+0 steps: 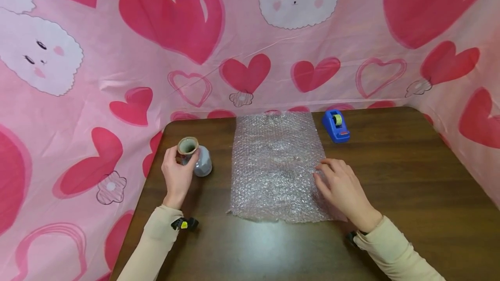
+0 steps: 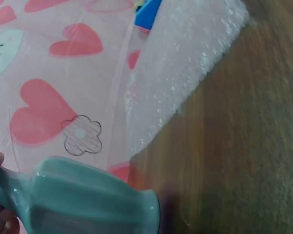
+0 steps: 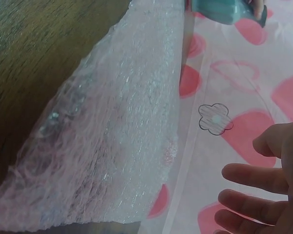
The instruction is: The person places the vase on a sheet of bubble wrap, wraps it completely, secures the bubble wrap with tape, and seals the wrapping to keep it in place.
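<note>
A glazed grey-blue vase (image 1: 203, 162) with a flared brown rim stands at the left of the table. My left hand (image 1: 177, 172) pinches its neck between thumb and fingers. In the left wrist view, the vase (image 2: 83, 197) looks pale teal, and only fingertips show at its neck. A sheet of clear bubble wrap (image 1: 277, 168) lies flat in the middle of the table. My right hand (image 1: 343, 187) is over the sheet's right edge. The right wrist view shows this hand (image 3: 263, 190) with its fingers loosely extended and nothing held; whether it touches the wrap (image 3: 117, 122) I cannot tell.
A blue tape dispenser (image 1: 337, 127) with a roll of tape stands at the back, just right of the bubble wrap. The dark wooden table (image 1: 406, 164) meets a pink heart-printed cloth (image 1: 250, 25) along its back and sides.
</note>
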Tool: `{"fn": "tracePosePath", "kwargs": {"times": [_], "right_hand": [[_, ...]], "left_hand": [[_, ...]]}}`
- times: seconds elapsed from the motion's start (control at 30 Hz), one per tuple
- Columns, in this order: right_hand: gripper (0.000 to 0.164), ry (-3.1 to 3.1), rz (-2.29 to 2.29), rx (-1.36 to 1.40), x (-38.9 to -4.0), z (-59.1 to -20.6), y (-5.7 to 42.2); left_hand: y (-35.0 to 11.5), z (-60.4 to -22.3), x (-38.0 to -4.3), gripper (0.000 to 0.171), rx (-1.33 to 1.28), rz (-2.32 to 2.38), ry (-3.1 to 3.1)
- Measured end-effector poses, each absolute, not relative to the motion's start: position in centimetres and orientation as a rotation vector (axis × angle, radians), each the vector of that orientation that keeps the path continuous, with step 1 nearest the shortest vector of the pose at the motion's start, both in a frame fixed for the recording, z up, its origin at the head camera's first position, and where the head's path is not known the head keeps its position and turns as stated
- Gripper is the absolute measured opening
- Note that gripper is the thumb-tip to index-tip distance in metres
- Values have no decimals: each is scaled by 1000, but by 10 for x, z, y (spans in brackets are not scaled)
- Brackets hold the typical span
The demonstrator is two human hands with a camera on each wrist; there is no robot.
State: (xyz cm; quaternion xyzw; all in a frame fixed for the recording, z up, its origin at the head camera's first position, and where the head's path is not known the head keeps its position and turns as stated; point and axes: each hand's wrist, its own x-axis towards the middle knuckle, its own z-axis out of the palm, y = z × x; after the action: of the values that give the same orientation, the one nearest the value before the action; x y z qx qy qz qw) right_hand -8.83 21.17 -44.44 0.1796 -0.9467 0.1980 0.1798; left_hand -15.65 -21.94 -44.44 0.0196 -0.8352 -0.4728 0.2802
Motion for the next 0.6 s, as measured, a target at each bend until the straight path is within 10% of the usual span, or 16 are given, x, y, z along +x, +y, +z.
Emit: {"fn": "tracePosePath", "kwargs": {"times": [0.6], "right_hand": [[25,-2801,540,552,-93,-441,202]], "left_hand": [[-178,-418,-141,37,-198,-1337,-2173]]}}
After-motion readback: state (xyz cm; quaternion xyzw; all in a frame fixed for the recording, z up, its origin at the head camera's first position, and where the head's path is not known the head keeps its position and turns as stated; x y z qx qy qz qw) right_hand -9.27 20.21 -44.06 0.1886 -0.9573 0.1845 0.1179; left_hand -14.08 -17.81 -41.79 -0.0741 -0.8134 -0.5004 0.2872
